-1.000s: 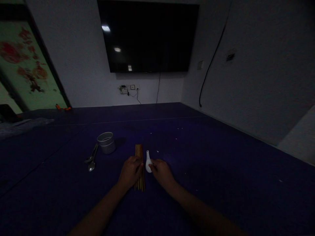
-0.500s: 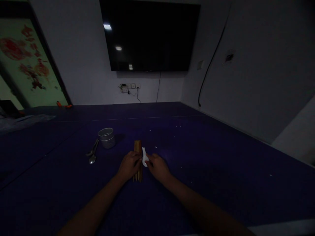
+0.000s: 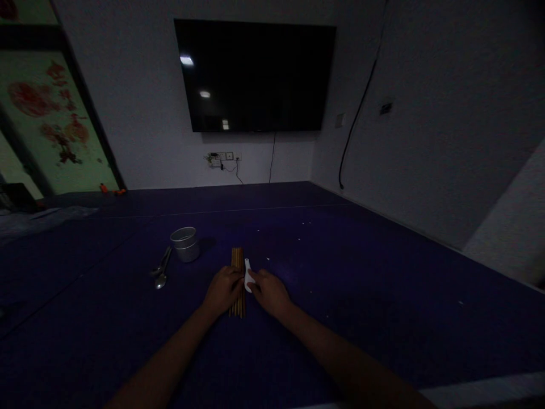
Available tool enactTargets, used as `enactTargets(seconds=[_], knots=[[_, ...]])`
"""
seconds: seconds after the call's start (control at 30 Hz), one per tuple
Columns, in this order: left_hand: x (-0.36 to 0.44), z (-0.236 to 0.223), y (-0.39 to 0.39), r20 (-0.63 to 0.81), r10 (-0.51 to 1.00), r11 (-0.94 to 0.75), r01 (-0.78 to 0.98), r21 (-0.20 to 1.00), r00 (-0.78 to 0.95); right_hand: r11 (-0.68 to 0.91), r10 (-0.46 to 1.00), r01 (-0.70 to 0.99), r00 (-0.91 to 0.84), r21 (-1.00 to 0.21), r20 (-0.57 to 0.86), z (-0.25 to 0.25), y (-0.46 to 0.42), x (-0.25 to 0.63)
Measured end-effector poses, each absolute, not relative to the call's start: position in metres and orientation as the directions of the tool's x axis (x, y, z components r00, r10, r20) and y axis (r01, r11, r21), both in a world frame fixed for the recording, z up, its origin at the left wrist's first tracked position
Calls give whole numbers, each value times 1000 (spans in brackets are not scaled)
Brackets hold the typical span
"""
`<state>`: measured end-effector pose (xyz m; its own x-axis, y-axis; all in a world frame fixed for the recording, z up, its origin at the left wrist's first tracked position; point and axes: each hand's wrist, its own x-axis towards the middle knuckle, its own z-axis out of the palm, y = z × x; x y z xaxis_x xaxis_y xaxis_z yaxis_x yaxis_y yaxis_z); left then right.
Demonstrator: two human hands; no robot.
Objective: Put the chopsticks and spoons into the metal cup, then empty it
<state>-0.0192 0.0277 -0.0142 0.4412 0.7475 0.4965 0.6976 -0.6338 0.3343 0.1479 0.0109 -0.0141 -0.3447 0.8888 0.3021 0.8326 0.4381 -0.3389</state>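
A bundle of several wooden chopsticks (image 3: 236, 258) lies side by side on the dark blue surface, pointing away from me. My left hand (image 3: 223, 291) rests across the middle of the bundle, its fingers curled over the sticks. Just right of the bundle lies a white spoon (image 3: 248, 279), bowl towards me and handle pointing away. My right hand (image 3: 268, 291) has its thumb and forefinger closed on the right side of the spoon's bowl. The left fingertips come close to the spoon's left edge; whether they touch it I cannot tell.
A grey metal cup (image 3: 186, 245) stands upright at the left, with metal spoons (image 3: 160, 278) lying beside it. Small white scraps (image 3: 268, 259) are scattered over the blue surface (image 3: 374, 272). Crumpled clear plastic (image 3: 46, 218) lies far left. A television (image 3: 259, 76) hangs on the back wall.
My right hand and the white spoon have shifted slightly left, closer to the chopsticks. The view has tilted up a little. The left hand stays on the chopsticks.
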Motion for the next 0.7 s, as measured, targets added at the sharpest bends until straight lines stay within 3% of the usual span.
enactTargets(seconds=[0.3,0.47,0.6,0.7], knots=[[-19,-14,26,511,748,-631,693,350,423,426,893,828,-323,-364,312,-14,12,148],[-24,-6,22,610,712,-597,758,262,349,432,892,814,-321,-388,319,-15,14,149],[-51,6,23,752,656,-318,926,202,61,411,891,809,-258,-420,374,-12,13,152],[-84,15,26,785,566,-28,946,323,-251,400,882,808,-212,-432,421,-11,13,153]])
